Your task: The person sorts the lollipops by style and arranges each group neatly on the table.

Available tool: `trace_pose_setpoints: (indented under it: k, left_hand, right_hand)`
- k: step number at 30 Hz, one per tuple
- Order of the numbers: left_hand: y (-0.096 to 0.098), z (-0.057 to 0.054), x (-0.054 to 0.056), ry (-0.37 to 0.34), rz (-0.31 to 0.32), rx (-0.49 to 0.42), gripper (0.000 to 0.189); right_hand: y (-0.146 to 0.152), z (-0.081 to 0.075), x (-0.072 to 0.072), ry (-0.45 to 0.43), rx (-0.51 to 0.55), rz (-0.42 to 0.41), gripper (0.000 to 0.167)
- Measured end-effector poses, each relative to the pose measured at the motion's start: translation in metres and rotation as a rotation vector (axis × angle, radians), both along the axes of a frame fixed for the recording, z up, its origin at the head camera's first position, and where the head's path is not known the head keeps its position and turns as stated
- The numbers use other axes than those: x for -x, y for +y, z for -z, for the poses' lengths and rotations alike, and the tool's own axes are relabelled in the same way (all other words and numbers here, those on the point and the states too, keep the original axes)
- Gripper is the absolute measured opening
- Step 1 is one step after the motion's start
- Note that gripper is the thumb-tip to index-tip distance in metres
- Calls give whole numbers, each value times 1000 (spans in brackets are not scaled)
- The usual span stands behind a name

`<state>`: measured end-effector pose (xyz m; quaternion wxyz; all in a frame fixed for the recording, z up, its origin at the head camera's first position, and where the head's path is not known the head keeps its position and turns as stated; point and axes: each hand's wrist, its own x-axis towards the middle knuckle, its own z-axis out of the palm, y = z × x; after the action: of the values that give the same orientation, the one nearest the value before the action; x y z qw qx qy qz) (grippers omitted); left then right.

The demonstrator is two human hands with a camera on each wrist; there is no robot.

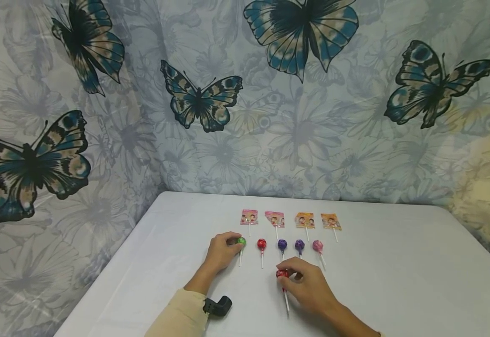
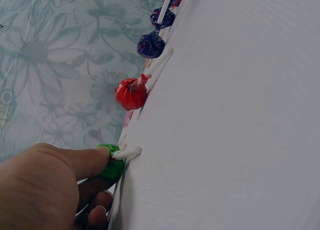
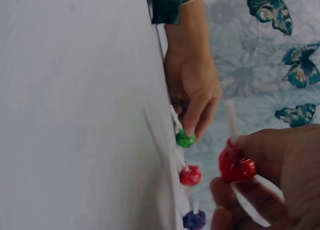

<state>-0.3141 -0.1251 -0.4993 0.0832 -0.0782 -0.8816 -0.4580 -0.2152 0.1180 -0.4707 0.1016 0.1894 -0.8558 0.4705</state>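
My left hand [image 1: 222,252] pinches the green lollipop [image 1: 242,241] at the left end of a row on the white table; its stick points toward me. In the left wrist view, thumb and fingers close around the green wrapper [image 2: 113,162]. My right hand [image 1: 305,284] holds a red lollipop [image 1: 282,273] by its head, nearer to me than the row, stick pointing down toward the front. Beside the green one lie another red lollipop [image 1: 261,244], two purple lollipops [image 1: 282,244] [image 1: 299,245] and a pink lollipop [image 1: 318,245].
Behind the row lie two flat lollipops in pink wrappers [image 1: 249,216] [image 1: 275,219] and two in orange wrappers [image 1: 305,220] [image 1: 331,221]. The white table [image 1: 379,271] meets a butterfly-patterned cloth [image 1: 303,150] at the back and left. A black wrist device [image 1: 218,306] sits on my left sleeve.
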Motion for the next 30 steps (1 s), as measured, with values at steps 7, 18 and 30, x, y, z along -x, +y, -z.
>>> trace_pose_setpoints:
  k: [7,18,30]
  left_hand:
    - [3,2,1,-7,-8,12,24]
    - [3,2,0,0,-8,10,23]
    - [2,2,0,-5,-10,2,24]
  right_hand:
    - [12,-14,2,28,37,97,25]
    - [39,-28,2,128,-4,178,22]
    - [58,-39,2,149,-8,197,22]
